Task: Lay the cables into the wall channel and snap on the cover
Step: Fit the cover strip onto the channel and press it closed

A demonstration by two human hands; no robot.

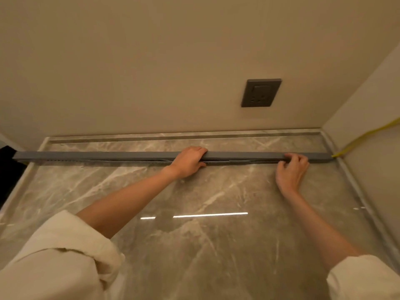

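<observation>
Head view: left hand (188,161) and right hand (292,169) grip the channel (97,156).

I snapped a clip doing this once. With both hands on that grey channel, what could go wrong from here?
The cover looks unevenly seated, with dark gaps along its lower edge; forcing it might bend it. The right hand pinches right at the seam, so its fingers could get nipped. The yellow cable leaves the right end and might be crushed there.

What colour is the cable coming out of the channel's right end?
Yellow cable, seen in the head view.
</observation>
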